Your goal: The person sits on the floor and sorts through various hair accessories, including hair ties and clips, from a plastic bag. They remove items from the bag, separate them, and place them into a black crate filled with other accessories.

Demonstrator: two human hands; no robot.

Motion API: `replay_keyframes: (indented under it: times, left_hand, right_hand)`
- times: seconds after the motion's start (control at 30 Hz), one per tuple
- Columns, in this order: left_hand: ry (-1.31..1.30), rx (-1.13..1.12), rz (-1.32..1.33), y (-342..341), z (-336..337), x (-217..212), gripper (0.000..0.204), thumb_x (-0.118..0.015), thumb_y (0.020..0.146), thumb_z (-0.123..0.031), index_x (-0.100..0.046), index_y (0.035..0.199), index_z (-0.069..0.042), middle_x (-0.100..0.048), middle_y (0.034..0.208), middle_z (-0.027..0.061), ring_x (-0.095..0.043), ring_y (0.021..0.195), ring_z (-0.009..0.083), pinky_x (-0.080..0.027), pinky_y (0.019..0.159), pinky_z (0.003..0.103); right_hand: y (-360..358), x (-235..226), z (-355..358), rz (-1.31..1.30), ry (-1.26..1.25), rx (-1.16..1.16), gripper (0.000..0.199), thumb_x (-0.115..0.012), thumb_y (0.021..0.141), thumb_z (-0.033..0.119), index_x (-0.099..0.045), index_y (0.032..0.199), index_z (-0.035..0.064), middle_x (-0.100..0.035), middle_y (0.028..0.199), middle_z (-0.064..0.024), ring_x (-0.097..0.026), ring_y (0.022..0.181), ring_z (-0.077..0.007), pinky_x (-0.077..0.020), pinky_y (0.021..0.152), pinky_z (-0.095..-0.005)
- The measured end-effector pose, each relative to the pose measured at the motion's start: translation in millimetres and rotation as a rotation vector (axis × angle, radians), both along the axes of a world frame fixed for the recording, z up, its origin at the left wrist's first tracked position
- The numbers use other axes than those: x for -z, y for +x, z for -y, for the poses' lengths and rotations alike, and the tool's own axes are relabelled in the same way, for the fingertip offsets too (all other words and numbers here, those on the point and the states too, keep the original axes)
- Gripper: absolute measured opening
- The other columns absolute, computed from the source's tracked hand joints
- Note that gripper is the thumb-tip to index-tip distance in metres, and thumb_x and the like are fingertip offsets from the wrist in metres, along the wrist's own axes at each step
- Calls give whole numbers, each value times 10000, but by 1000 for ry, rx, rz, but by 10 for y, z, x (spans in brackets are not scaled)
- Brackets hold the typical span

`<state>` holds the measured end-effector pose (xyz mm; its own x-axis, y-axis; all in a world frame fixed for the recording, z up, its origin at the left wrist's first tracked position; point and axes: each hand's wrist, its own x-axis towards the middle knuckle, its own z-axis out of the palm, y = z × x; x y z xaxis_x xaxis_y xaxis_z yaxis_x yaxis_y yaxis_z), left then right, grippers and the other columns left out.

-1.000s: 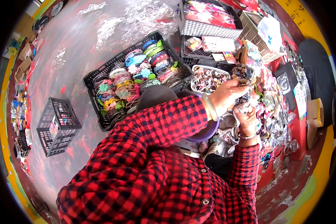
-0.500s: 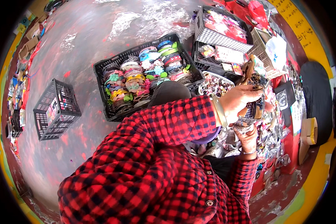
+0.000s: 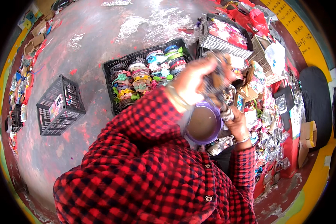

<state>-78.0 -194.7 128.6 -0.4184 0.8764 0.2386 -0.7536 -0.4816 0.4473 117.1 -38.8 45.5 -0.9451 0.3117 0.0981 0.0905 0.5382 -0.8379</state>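
The grey floor (image 3: 93,89), streaked with red and scuffed, fills much of the room, with crumpled clear film (image 3: 168,26) lying on its far part. A yellow band (image 3: 287,24) curves along the room's right side with dark handwritten characters; a printed card (image 3: 56,107) shows at the side of a black slatted crate (image 3: 75,98) standing on the floor at left, its print too small to make out. A wider black crate (image 3: 109,86) holds rows of hair bands (image 3: 142,78) trimmed with flowers and bows; the person's checked left sleeve (image 3: 138,119) covers its near corner. At upper right, a grey-and-white basket (image 3: 224,43) carries pink and red packets, near a beige basket (image 3: 259,58) with a white plastic bag on it. Small bagged goods (image 3: 265,142) heap up to the right of the hands. The dark bundle (image 3: 217,84), blurred, is between the hands, above and partly over a purple-rimmed tub (image 3: 202,142). The right hand (image 3: 238,123) is closed around its pale lower end; the left hand (image 3: 193,80) is at its upper part, thumb and fingers apart, too smeared to tell whether it grips.
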Motion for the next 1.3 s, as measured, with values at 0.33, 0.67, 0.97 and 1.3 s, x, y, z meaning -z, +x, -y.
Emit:
replay_keyframes:
  times: [0.33,0.67,0.97,1.3]
  left_hand:
    - [-229,-658,-193,-1140,1361,340,256,-500,890,-108,-513,1116,10,-581,1066,135,-560,1020,237,-464,899,374]
    - [-638,-636,-43,-1258,1331,1419,204,-476,886,-102,-562,1044,-6,-601,948,61,-598,857,165,-497,748,317]
    - [-889,-553,-8,-1394,1342,1946,226,-489,882,-79,-555,1080,9,-615,968,69,-618,855,180,-493,769,319]
    - [-885,-386,22,-1401,589,2414,215,-525,886,-151,-548,1036,2,-619,960,83,-610,828,159,-505,728,298]
  right_hand:
    - [36,178,-509,1,-361,293,508,-484,916,388,-456,1245,2,-541,1132,-44,-508,1007,-132,-401,866,-258]
    - [-865,975,-1041,247,-168,228,367,-349,921,292,-574,1059,37,-596,988,-193,-574,927,-276,-446,808,-339]
    - [-2021,1648,-1511,280,844,-47,283,-516,771,38,-515,1055,33,-575,857,-213,-565,879,-355,-459,718,-416]
    - [-2875,1125,-176,326,-29,-203,644,-720,685,262,-470,1232,30,-617,981,-189,-604,850,-290,-469,780,-330]
